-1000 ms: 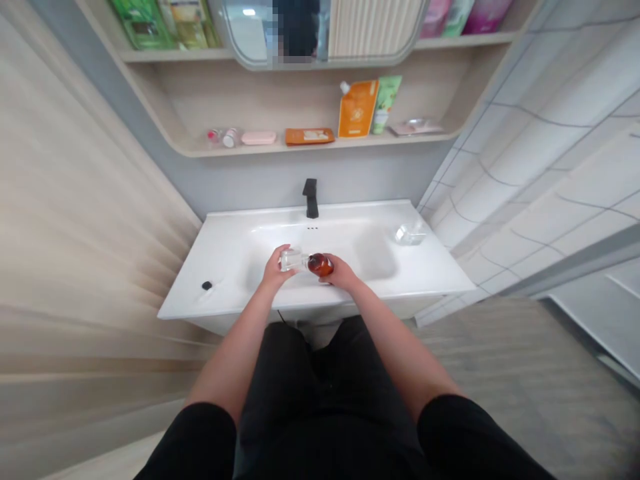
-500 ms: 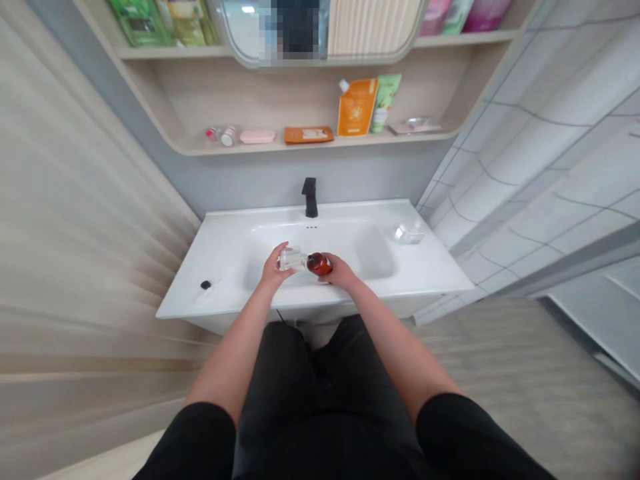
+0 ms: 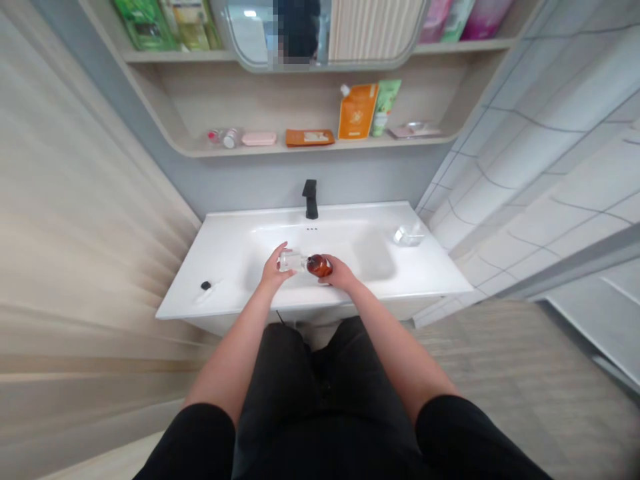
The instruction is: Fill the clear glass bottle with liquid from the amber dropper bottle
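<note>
Small black object (image 3: 205, 285): it lies alone on the left end of the white worktop (image 3: 430, 273), well apart from your hands.
Left hand (image 3: 273, 270): your fingers are curled round a small clear round container (image 3: 287, 261) and grip it over the front of the basin (image 3: 350, 240).
Clear container: it lies on its side with its open end turned right, meeting the neck of the bottle. Its contents are too small to tell.
Amber-brown round bottle (image 3: 319, 265): it is tipped flat with its neck pointing left into the clear container. The dark wall hides its fill.
Right hand (image 3: 340, 272): your fingers are wrapped round the bottle's base and pressed on it.
Black tap (image 3: 311, 198): it stands upright behind the basin, beyond both hands.
Clear glass dish (image 3: 407, 234): it sits on the right of the worktop, near the tiled wall. I cannot tell what is in it.
Wooden shelf (image 3: 320, 148): above the tap, it carries an orange pouch (image 3: 356, 110) and a green tube (image 3: 385, 105), standing side by side.
Since a second ago: both hands and both containers stay joined at the same spot over the basin. Only your view has dipped slightly.
</note>
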Action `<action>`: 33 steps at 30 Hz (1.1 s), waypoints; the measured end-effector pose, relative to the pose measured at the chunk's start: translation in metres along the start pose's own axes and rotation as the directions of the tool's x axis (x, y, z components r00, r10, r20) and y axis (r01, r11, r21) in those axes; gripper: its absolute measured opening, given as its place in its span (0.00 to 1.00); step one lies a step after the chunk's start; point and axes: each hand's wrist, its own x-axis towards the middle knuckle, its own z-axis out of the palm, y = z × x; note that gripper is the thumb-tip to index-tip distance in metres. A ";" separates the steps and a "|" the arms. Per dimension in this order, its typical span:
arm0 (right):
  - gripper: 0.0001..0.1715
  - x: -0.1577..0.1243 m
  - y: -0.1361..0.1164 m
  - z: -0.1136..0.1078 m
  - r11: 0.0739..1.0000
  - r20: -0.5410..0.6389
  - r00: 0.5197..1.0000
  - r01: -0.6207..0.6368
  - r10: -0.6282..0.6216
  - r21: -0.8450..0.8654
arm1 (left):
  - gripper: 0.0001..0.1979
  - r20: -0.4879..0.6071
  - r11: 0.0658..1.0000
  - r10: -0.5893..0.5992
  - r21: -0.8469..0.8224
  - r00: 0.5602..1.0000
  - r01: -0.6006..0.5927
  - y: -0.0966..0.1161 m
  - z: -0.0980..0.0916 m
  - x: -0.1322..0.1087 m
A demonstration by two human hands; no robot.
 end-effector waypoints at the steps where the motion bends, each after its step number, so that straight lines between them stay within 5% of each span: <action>1: 0.55 0.000 0.000 0.000 1.000 -0.002 1.000 -0.002 0.002 0.003 | 0.55 -0.001 1.000 0.000 0.005 1.000 0.000 0.000 0.000 0.000; 33: 0.56 0.001 0.003 0.000 0.999 -0.004 1.000 -0.029 0.029 -0.026 | 0.53 0.029 0.999 0.022 0.034 0.999 -0.023 0.010 0.002 -0.003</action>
